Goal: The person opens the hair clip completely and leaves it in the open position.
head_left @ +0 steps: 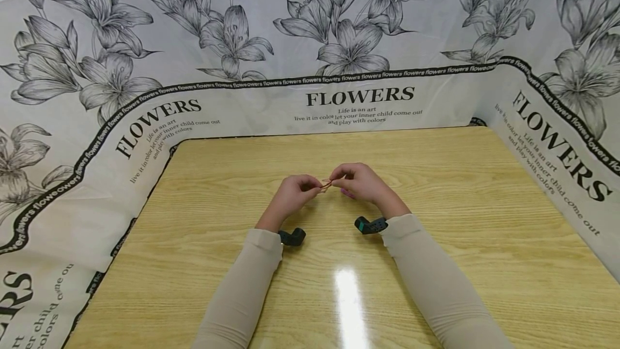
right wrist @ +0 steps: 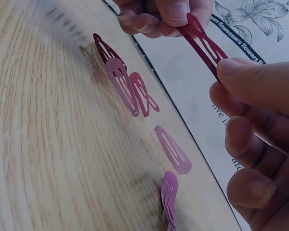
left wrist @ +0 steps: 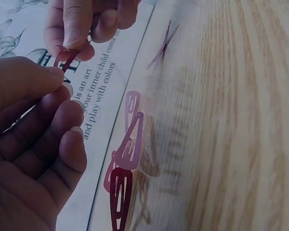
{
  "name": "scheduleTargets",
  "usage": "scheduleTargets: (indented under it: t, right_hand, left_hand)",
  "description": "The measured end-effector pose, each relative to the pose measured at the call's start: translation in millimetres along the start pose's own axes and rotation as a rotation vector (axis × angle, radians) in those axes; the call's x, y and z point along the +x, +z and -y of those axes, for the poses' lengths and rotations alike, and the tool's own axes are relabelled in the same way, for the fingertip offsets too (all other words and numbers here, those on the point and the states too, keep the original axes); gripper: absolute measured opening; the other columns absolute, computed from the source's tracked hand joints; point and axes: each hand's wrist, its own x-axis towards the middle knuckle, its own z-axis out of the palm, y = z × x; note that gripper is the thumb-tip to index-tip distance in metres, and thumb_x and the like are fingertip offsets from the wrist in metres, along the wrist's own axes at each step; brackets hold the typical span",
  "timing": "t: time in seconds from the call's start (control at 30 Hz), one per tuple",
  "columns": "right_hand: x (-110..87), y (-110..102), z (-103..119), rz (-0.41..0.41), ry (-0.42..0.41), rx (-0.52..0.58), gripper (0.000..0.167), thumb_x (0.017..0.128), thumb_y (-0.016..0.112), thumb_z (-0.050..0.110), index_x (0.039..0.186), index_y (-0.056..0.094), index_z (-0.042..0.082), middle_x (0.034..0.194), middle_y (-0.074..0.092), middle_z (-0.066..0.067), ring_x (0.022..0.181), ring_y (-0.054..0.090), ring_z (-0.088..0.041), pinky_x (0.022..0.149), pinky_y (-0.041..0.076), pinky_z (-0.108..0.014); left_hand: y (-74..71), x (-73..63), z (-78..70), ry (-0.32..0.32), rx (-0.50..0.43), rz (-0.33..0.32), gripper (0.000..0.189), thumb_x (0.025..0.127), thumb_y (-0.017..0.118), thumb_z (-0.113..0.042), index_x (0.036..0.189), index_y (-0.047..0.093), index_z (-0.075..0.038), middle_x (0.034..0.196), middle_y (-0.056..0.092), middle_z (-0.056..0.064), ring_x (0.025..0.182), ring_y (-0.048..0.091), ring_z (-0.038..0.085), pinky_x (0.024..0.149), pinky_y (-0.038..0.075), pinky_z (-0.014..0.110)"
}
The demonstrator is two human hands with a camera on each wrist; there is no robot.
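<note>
A red snap hair clip (right wrist: 200,52) is held between both hands above the table, its two strips standing apart. My left hand (head_left: 289,197) pinches one end between thumb and index finger. The thumb and index finger of my right hand (head_left: 362,183) pinch the other end. Below the hands, in the right wrist view, lie a dark red clip (right wrist: 99,44), a mauve clip (right wrist: 113,70) overlapping it and a pink clip (right wrist: 136,82). Another mauve clip (right wrist: 184,167) lies apart, near a purple-pink clip (right wrist: 170,179) cut off by the frame edge.
The wood-grain table (head_left: 232,160) is bordered by a white flower-printed cloth (head_left: 261,109) at the back and sides. Dark wrist devices (head_left: 370,225) are worn on both wrists. A bright reflection lies on the table between the forearms.
</note>
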Motion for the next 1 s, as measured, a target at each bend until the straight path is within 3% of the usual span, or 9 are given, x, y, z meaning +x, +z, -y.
scheduleTargets:
  t: [0.33,0.77,1.0]
  right_hand:
    - [3.9,4,-9,-0.023,-0.010,-0.073,0.008,0.093,0.066,0.021,0.098,0.071,0.018,0.090,0.064,-0.006,0.060,0.054,-0.020,0.055,0.046,-0.030]
    - [6.7,11,-14,-0.026,-0.027,-0.214,0.007,0.093,0.066,0.022,0.096,0.072,0.020,0.101,0.070,0.003,0.074,0.052,-0.018,0.067,0.044,-0.032]
    - [6.1,14,-13,-0.041,-0.023,-0.272,0.008,0.093,0.065,0.022,0.096,0.072,0.021,0.104,0.071,0.004,0.077,0.055,-0.017,0.072,0.045,-0.032]
  left_hand:
    - [3.1,-0.1,-2.0,-0.023,0.138,0.025,0.014,0.094,0.064,-0.021,0.102,0.074,-0.015,0.105,0.070,0.000,0.099,0.064,0.016,0.088,0.053,0.036]
    - [5.3,2.5,4.4,-0.029,0.231,0.064,0.013,0.094,0.064,-0.018,0.098,0.075,-0.015,0.103,0.071,-0.001,0.099,0.064,0.014,0.091,0.051,0.036]
    - [5.9,-0.6,0.9,-0.036,0.250,0.075,0.014,0.094,0.063,-0.018,0.099,0.075,-0.014,0.108,0.070,-0.001,0.105,0.063,0.015,0.092,0.051,0.037]
